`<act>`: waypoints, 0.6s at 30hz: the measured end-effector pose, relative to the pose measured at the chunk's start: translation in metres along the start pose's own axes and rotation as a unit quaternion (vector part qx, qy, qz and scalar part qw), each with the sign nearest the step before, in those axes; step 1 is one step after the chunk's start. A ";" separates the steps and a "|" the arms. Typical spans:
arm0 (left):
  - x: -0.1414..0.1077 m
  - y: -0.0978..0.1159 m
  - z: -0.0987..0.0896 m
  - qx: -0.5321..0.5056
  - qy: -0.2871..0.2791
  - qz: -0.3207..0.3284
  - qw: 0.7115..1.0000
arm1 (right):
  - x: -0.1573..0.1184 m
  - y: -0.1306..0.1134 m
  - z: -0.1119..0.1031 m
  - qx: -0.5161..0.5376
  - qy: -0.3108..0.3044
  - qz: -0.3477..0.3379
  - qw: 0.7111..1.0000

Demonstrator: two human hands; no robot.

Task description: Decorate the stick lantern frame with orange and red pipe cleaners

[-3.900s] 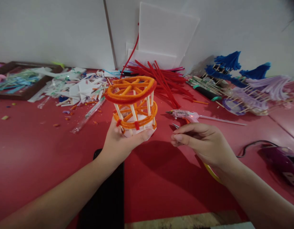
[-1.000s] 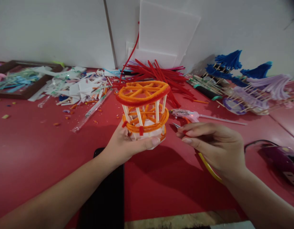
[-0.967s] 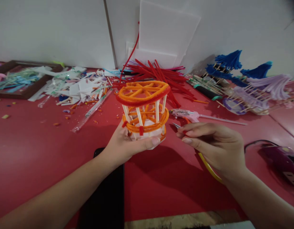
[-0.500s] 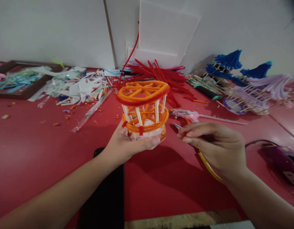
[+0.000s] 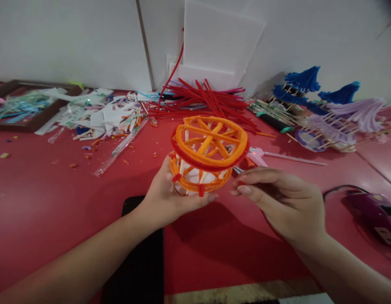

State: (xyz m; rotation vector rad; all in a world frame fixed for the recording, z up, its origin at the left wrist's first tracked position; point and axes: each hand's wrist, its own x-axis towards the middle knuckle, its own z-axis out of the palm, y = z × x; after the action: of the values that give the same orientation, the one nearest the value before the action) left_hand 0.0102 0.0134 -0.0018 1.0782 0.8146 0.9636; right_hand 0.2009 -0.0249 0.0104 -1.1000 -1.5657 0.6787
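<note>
My left hand [image 5: 174,190] is wrapped round the base of a small round frame, its thumb along the front. The frame [image 5: 211,162] has orange and red pipe-cleaner rings with crossed spokes, joined by pale wooden sticks over a white bottom. It is tilted, the upper ring facing me. Short red tabs sit on the lower ring. Just right of it, my right hand [image 5: 280,198] pinches a small red piece of pipe cleaner [image 5: 241,183] between thumb and forefinger. Metal tips [image 5: 237,170] of a tool show beyond those fingers; the rest of it is mostly hidden.
A pink glue gun [image 5: 258,157] lies behind my right hand. Red pipe cleaners [image 5: 204,99] are heaped at the back. White scraps [image 5: 106,118] spread at left. Blue and lilac models [image 5: 337,114] stand at right, above a purple power strip [image 5: 373,213]. A black phone-like slab [image 5: 135,257] lies below my left arm.
The frame has tipped toward me and shifted right and down, so its upper ring shows more fully. My right hand has come slightly lower and nearer, and the tool's yellow handle is now hidden.
</note>
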 end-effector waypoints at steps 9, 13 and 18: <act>0.007 -0.001 -0.009 -0.103 -0.002 -0.107 0.989 | 0.001 -0.002 0.007 0.076 -0.021 0.046 0.996; 0.009 0.000 -0.012 -0.143 -0.004 -0.157 0.977 | -0.003 0.002 0.007 0.131 -0.025 0.084 0.988; 0.011 -0.004 -0.013 -0.076 -0.001 -0.086 0.993 | -0.003 0.004 0.010 0.220 -0.011 0.124 0.967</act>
State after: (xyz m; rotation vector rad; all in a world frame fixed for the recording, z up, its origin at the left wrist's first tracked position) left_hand 0.0038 0.0273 -0.0098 0.8631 0.8049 0.8631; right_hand 0.1924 -0.0248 0.0034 -0.9565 -1.2197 1.1497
